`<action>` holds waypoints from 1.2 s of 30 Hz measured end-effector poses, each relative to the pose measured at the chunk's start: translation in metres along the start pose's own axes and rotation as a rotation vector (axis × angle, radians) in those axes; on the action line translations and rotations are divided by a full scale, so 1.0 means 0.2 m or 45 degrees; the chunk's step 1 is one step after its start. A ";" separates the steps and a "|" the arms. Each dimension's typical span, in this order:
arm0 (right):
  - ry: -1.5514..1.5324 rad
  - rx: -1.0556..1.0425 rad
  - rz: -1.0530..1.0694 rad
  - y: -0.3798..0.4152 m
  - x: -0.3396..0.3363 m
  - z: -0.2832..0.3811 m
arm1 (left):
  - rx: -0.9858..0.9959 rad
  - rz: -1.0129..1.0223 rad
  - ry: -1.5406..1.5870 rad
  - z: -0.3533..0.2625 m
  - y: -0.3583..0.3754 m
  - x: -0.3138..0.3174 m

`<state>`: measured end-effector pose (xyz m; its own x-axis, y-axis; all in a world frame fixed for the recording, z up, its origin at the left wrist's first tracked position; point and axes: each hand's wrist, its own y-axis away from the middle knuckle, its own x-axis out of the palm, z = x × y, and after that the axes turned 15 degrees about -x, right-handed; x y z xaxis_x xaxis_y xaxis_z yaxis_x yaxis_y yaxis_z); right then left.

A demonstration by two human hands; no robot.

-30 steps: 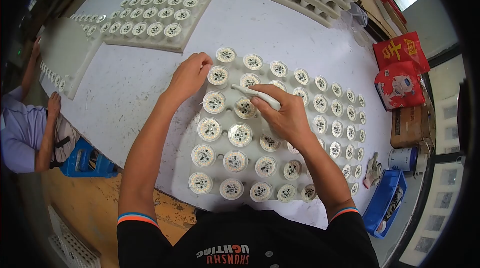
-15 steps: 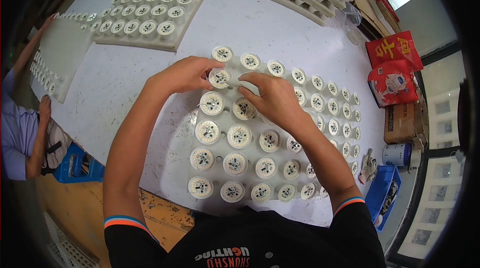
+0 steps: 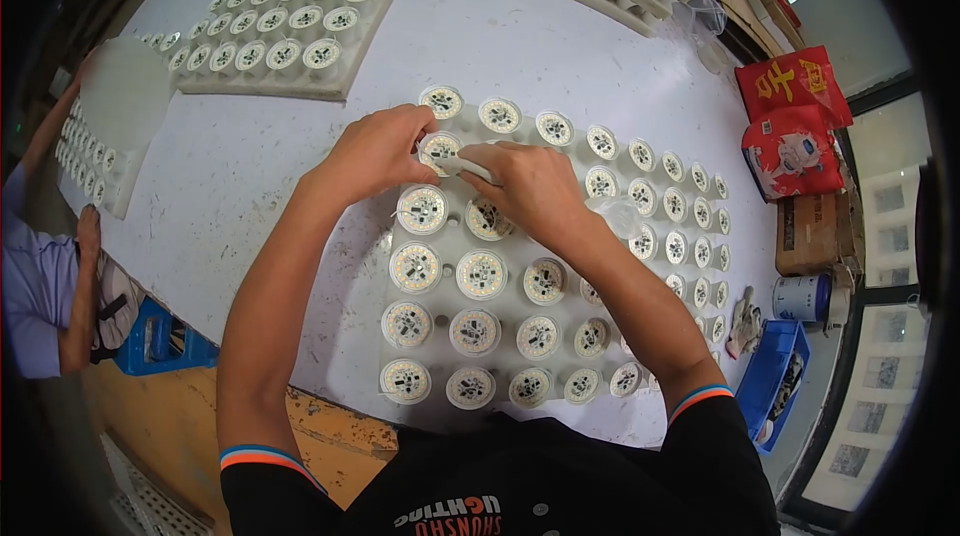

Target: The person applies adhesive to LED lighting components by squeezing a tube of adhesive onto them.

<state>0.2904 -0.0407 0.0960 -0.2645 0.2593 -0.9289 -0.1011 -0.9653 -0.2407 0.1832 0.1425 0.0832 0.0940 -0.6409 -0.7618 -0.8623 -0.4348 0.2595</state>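
Left hand (image 3: 378,151) pinches far-left LED module (image 3: 438,149) by its rim, right hand (image 3: 530,186) grips white applicator (image 3: 470,169) w/ tip on it; module prob. light, stiff, fragile, so hold edges, not chips.

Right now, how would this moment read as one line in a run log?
left hand: steadies LED module | right hand: holds white tool at that module | tray: on table, modules in rows

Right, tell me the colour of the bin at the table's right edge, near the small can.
Blue: the rectangular plastic bin beside the small white can, seen in the head view.
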 end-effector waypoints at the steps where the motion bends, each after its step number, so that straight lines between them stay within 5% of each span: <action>1: -0.006 -0.018 -0.025 0.00 0.01 0.00 | -0.008 0.010 -0.002 0.00 0.00 0.00; 32: 0.000 0.040 0.032 -0.02 0.01 -0.01 | 0.052 0.009 0.044 0.01 0.00 0.00; 36: -0.285 0.124 -0.207 0.02 -0.02 -0.03 | 0.076 -0.104 0.190 0.05 0.02 -0.06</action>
<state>0.2976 -0.0459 0.0970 -0.4410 0.4210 -0.7926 -0.2483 -0.9059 -0.3430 0.1740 0.1538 0.0873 0.2339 -0.6937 -0.6812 -0.8763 -0.4540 0.1614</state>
